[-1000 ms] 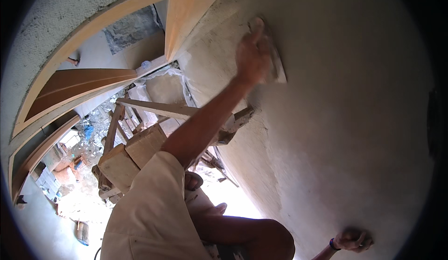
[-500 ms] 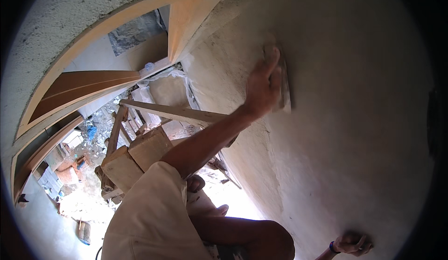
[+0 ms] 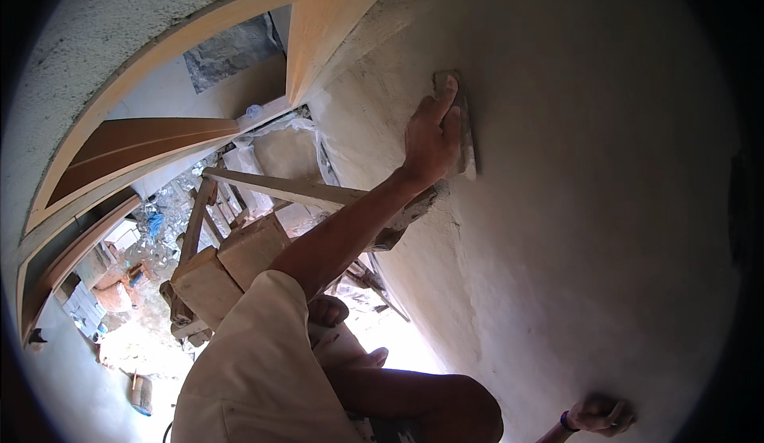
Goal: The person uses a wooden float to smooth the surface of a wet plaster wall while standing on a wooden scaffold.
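Note:
My left hand (image 3: 432, 133) grips a flat plastering float (image 3: 466, 153), which lies against the smooth grey plaster wall (image 3: 605, 165) at upper middle. My forefinger stretches along the float's back. My right hand (image 3: 602, 414), with a band at the wrist, is against the same wall at lower right, its fingers curled; whatever is in them is dark and hard to make out. My bent leg (image 3: 430, 407) and a bare foot show below my left arm.
A wooden scaffold with a long beam (image 3: 270, 187) and boards (image 3: 208, 284) lies below me. Wooden frames (image 3: 155, 145) line openings at the left. Rubble, a blue scrap (image 3: 155, 222) and a bucket (image 3: 142, 395) are on the bright floor.
My left hand and float moved down the wall, then slightly back up and leftward; they are now lower than a second ago. My right hand stays at the same place.

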`<state>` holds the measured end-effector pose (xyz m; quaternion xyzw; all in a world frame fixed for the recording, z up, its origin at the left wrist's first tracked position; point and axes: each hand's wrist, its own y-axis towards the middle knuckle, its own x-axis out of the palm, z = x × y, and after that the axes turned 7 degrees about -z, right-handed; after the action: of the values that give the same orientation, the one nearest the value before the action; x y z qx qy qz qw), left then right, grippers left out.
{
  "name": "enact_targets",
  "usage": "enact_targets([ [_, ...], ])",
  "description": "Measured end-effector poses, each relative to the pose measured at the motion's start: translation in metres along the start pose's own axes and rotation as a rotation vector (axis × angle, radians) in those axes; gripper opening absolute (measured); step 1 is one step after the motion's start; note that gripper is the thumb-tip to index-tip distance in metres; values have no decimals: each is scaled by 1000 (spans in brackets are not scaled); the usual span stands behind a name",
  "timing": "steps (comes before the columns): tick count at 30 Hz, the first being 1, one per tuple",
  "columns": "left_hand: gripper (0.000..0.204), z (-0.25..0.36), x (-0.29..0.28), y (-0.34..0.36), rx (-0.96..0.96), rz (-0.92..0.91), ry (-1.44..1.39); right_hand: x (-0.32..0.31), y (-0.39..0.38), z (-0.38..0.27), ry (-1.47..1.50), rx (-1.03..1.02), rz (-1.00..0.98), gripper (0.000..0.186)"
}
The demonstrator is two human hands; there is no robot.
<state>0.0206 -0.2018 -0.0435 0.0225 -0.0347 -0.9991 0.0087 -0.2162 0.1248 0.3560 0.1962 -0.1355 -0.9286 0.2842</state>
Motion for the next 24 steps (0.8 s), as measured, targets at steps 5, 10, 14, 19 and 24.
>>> enact_targets([
  [5, 48, -21, -10, 46, -219, 88, -175, 5, 0, 0, 11, 10, 9, 33],
  [10, 50, -9, -6, 18, -40, -14, 22, 0, -1, 6, 86, -22, -19, 30],
  [14, 52, -36, 11, -27, -30, -85, 74, 4, -2, 2, -1, 17, 25, 31],
  [19, 51, -99, -8, 38, -121, 178, -186, 9, 1, -5, 30, 0, 35, 29],
  [24, 48, -49, -30, 63, -445, -85, -238, -3, 5, 0, 8, -25, 8, 31],
])
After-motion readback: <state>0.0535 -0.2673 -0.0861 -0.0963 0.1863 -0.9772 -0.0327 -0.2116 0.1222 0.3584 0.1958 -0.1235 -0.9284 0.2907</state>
